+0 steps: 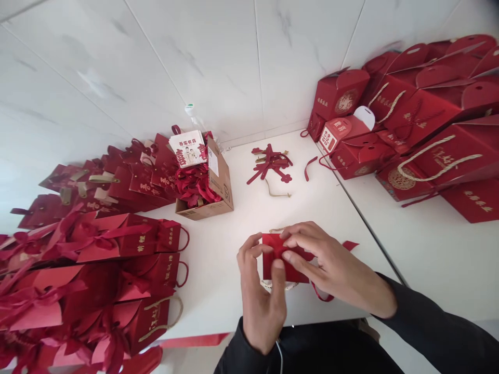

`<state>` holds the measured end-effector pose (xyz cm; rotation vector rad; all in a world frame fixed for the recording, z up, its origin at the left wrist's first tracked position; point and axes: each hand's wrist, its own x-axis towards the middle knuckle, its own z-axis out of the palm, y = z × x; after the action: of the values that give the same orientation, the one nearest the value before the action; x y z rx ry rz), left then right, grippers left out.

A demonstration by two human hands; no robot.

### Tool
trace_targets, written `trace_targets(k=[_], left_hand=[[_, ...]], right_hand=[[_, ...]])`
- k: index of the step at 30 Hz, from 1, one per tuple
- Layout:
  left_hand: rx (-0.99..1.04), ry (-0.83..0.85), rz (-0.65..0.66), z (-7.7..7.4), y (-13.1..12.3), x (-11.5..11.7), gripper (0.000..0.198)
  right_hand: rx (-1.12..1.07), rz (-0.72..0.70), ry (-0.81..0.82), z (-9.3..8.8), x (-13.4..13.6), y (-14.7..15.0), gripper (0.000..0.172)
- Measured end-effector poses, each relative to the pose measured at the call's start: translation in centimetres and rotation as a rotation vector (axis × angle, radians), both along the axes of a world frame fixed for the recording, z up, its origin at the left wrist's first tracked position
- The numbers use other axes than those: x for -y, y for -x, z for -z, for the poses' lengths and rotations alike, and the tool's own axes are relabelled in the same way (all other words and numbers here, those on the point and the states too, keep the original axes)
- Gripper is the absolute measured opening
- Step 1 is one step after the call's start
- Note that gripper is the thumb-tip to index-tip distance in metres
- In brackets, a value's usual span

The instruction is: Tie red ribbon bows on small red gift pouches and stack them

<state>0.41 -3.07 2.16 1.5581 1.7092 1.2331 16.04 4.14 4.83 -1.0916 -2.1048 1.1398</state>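
In front of me on the white table lies a small red gift box [290, 272], with a cord handle showing along its near edge. Red ribbon [277, 246] is gathered on top of it. My left hand [263, 291] curls around the box's left side, thumb and index finger closed on the ribbon. From the right, my right hand [331, 259] pinches the ribbon close to the middle, its fingertips near the left thumb. A loose ribbon tail [351, 244] sticks out beyond the right hand. The fingers partly hide the box and ribbon.
A cardboard box [205, 210] of red ribbon pieces, topped by a printed card [187, 149], stands left of centre. Flat red strips [270, 163] lie near the wall. Finished-looking boxes [109, 236] crowd the left; red handled boxes [421, 119] are stacked right.
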Motion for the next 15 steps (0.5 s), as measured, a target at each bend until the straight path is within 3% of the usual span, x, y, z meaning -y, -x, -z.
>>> trace_targets(k=[3,7,15], left_hand=[[-0.101,0.074,-0.033,0.8,0.3,0.7,0.04],[0.123,0.177,-0.127,1.5,0.5,1.3,0.024],[0.412,0.179,-0.234,2.1,0.3,1.6,0.031]], right_hand=[[0.012,-0.005,0.053,0.1,-0.1,0.1,0.025],[0.057,-0.053,0.008,0.4,0.0,0.3,0.025],[0.076,-0.117,-0.037,1.1,-0.2,1.4,0.022]])
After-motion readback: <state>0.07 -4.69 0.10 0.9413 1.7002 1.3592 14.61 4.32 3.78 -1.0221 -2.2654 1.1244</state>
